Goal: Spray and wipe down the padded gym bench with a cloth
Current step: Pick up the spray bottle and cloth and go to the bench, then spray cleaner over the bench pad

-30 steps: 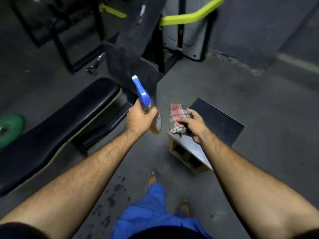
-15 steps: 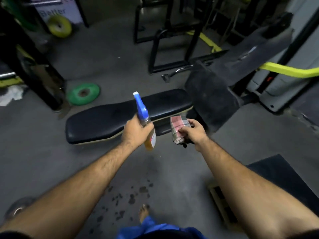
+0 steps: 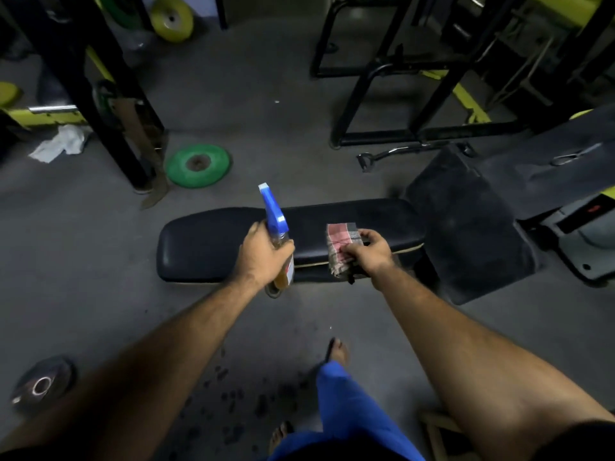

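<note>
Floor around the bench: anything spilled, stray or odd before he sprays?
Dark wet-looking spots speckle the floor near his feet. A green plate lies flat beyond the bench, and a crumpled white rag sits by the rack. The bench pad itself looks intact.

The padded bench (image 3: pixel 216 241) is black with a pale cream edge along its near side. The spray bottle (image 3: pixel 278 241) has a bright blue trigger head with a white tip, amber liquid below and a red-and-white label. The folded cloth (image 3: pixel 339 246) is checked in faded red, grey and beige. A green weight plate (image 3: pixel 198 165) lies on the grey floor (image 3: pixel 266 104), a yellow plate (image 3: pixel 171 18) farther back. Trousers (image 3: pixel 346 414) are vivid blue; the frames (image 3: pixel 382 71) are black.
</note>
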A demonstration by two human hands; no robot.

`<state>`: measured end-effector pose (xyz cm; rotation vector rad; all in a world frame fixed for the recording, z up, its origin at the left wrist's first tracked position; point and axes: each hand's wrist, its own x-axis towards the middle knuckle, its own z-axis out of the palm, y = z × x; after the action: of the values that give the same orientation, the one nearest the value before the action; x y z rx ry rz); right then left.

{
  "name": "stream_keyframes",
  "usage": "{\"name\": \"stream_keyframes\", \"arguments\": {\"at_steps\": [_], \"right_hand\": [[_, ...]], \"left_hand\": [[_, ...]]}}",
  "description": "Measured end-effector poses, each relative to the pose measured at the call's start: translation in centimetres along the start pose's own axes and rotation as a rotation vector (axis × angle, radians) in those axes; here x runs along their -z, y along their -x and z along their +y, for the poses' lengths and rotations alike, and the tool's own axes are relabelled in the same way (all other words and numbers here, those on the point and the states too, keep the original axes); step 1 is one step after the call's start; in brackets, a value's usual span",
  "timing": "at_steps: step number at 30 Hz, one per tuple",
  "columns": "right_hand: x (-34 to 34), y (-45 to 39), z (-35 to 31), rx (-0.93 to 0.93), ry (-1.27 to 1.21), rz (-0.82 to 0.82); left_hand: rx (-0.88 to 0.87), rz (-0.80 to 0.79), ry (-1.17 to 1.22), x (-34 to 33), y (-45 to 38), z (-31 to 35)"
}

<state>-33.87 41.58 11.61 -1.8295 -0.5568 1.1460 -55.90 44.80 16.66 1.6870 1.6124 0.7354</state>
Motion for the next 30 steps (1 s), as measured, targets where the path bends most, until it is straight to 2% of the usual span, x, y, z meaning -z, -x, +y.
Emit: {"name": "stream_keyframes", "arguments": {"at_steps": [7,13,16,20,22,27,30], "right_hand": [[-2.9,-14.8,0.1,-0.033,0.102,-0.028],[-6.1,-26.7,1.1,-0.192,0.152,-0.158],[-8.4,-31.9,1.6,-0.264,0.091,-0.181],[-11.4,-37.1,3.7,-0.256,0.087,-0.197],[-12.5,-38.5,5.1,-0.215,0.152,-0.186],[-13.9,-39.6,7.5,-0.077,0.497,-0.227],[-14.4,-40.0,9.0,-0.094,0.64,-0.189]], "left_hand": [[0.088,-0.049,-0.074,-6.1,-11.4,-2.3],[0.197,-0.088,-0.071,-12.4,-21.0,-4.4],[0.232,-0.11,-0.052,-15.1,-25.2,-7.1],[0.27,-0.147,-0.102,-17.8,-29.1,-9.9],[0.246,-0.13,-0.15,-18.6,-30.3,-11.0],[0.172,-0.096,-0.249,-19.8,-31.7,-13.0],[0.149,-0.119,-0.274,-20.0,-31.9,-13.9]]}}
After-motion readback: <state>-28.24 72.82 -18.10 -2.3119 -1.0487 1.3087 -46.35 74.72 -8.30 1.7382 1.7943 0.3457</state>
